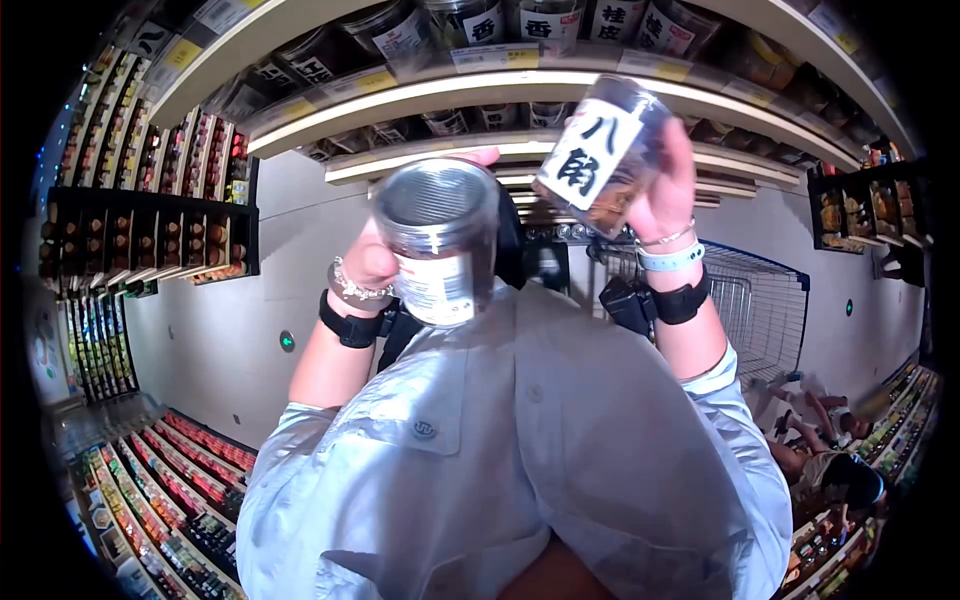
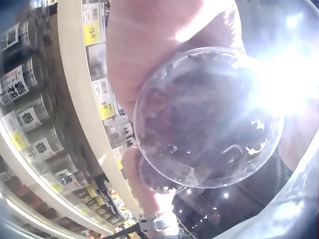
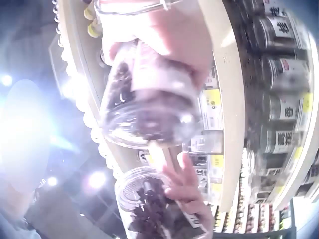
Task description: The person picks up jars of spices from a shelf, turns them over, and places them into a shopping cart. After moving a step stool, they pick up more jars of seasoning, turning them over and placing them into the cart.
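My left hand [image 1: 372, 258] grips a clear jar [image 1: 440, 240] with a ribbed round end up and a white printed label turned toward me. In the right wrist view, dark, rough pieces show inside this jar [image 3: 147, 211], with left-hand fingers [image 3: 184, 191] around its side. My right hand [image 1: 668, 190] holds a second clear jar [image 1: 600, 150], tilted, its white label bearing large black characters and brown spice pieces behind it. Both jars are raised before my chest, side by side and apart. From the left wrist, the left jar's round clear end [image 2: 209, 119] fills the middle.
Shelves of similar labelled jars [image 1: 545, 25] run along the front, with yellow price tags [image 1: 375, 80] on their edges. A wire shopping cart [image 1: 760, 300] stands to the right. Stocked racks [image 1: 150, 240] lie left, and people [image 1: 830, 450] are behind at right.
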Available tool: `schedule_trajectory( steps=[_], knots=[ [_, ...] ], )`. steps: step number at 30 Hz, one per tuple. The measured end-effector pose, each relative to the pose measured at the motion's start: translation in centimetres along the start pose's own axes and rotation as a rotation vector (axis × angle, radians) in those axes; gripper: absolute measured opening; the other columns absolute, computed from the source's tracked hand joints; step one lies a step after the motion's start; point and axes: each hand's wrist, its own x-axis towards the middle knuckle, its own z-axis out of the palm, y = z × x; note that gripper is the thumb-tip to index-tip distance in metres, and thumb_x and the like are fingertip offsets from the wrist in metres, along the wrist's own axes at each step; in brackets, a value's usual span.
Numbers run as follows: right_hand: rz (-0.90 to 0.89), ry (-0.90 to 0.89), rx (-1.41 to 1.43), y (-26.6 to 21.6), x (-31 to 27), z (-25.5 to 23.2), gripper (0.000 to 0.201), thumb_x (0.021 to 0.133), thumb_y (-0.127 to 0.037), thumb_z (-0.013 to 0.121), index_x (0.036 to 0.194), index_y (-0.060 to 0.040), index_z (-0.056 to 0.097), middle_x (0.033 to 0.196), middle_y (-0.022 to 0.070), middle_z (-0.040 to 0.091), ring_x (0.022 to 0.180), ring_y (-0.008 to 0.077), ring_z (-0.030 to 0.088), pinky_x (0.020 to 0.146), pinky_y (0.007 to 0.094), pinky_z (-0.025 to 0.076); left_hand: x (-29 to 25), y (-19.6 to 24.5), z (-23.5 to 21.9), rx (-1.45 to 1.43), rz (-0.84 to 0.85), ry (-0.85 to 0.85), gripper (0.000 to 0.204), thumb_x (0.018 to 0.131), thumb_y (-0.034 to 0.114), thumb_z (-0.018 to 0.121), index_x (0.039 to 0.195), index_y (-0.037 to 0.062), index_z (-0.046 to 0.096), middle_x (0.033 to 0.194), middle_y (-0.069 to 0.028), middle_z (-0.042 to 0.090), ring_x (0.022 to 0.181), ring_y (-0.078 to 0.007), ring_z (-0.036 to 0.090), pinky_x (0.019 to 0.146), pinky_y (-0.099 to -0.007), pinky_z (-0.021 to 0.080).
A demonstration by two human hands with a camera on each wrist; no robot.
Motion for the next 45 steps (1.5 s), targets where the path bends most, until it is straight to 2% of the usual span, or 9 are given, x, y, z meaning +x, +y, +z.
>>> schedule_trajectory(
  steps=[4,6,10,12,18,31,35,41,45],
  knots=[
    [-0.094,0.288,-0.602,3.4,-0.6,1.7,0.059,0.081,-0.023,0.062,0.124,-0.0002,0.028,0.111,0.0125,0.05,0.098,0.0198,0.051,0.087,0.0321,0.042,0.5,-2.5,-0.1,-0.16,-0.15,-0.209,0.103,0.057,0.047,0.073,0.131,-0.0072,0.025,0.137,-0.0182,0.027,0.118,-0.021,0.04,0.099,-0.0327,0.031],
    [-0.049,0.256,-0.556,3.2,-0.8,1.2,0.066,0.083,-0.027,0.059,0.129,0.0024,0.022,0.118,0.0147,0.045,0.107,0.0207,0.046,0.092,0.0324,0.038,0.8,-3.4,0.1,-0.093,-0.176,-0.121,0.107,0.052,0.057,0.073,0.126,-0.0071,0.032,0.136,-0.0164,0.028,0.103,-0.0233,0.052,0.085,-0.0378,0.046],
    [0.142,0.135,-0.439,0.2,-2.6,3.3,0.055,0.087,-0.018,0.043,0.134,0.0007,0.022,0.115,0.0131,0.049,0.106,0.0216,0.048,0.093,0.0348,0.036,0.1,-2.9,0.4,-0.281,-0.21,-0.073,0.111,0.054,0.066,0.067,0.131,-0.0031,0.025,0.121,-0.0157,0.044,0.1,-0.0271,0.053,0.084,-0.0391,0.048],
    [0.161,0.004,-0.492,0.3,-2.8,3.7,0.071,0.082,-0.024,0.06,0.132,0.0046,0.018,0.11,0.0169,0.05,0.1,0.0202,0.052,0.083,0.0314,0.045,-0.1,-3.6,-0.3,-0.514,-0.157,-0.08,0.111,0.058,0.072,0.058,0.132,-0.0018,0.022,0.116,-0.0164,0.048,0.095,-0.0279,0.055,0.079,-0.0391,0.049],
    [0.099,0.051,-0.567,1.9,-3.5,6.1,0.068,0.078,-0.026,0.066,0.121,0.0059,0.025,0.093,0.0192,0.056,0.078,0.022,0.06,0.067,0.0317,0.051,0.3,-3.6,-0.4,-0.725,-0.104,-0.249,0.107,0.061,0.077,0.049,0.131,-0.0013,0.025,0.108,-0.0213,0.051,0.095,-0.0296,0.053,0.084,-0.0384,0.044],
    [0.093,0.043,-0.682,3.3,-3.0,7.6,0.083,0.076,-0.03,0.067,0.13,0.0093,0.016,0.113,0.0203,0.046,0.097,0.0198,0.052,0.081,0.0281,0.045,-1.3,-2.3,-1.5,-0.762,-0.129,-0.162,0.098,0.063,0.072,0.054,0.127,0.001,0.033,0.118,-0.0182,0.048,0.097,-0.0303,0.054,0.084,-0.0446,0.046],
    [0.205,0.024,-0.686,2.5,-3.0,8.3,0.079,0.074,-0.013,0.065,0.131,0.0072,0.014,0.112,0.0175,0.048,0.097,0.0203,0.052,0.084,0.0293,0.043,-1.5,-1.8,-1.8,-0.551,-0.078,-0.112,0.1,0.067,0.066,0.055,0.133,-0.0016,0.021,0.11,-0.0238,0.051,0.098,-0.0313,0.054,0.086,-0.0393,0.045],
    [0.25,-0.016,-0.571,1.7,-3.1,6.4,0.07,0.074,0.001,0.061,0.133,-0.0071,0.023,0.108,0.0146,0.051,0.099,0.0209,0.052,0.088,0.0313,0.041,-1.7,1.2,-2.7,-0.219,-0.025,-0.016,0.105,0.053,0.044,0.079,0.131,-0.0006,0.025,0.113,-0.0125,0.05,0.103,-0.0213,0.052,0.089,-0.0362,0.044],
    [0.159,-0.121,-0.716,-0.1,-1.5,6.9,0.077,0.067,-0.001,0.066,0.132,-0.0097,0.027,0.106,0.0091,0.048,0.097,0.0196,0.052,0.086,0.0309,0.042,-3.3,9.0,-5.0,0.292,0.494,0.205,0.096,0.051,0.034,0.079,0.127,0.0011,0.031,0.117,-0.0108,0.046,0.108,-0.0209,0.047,0.093,-0.032,0.037]
  ],
)
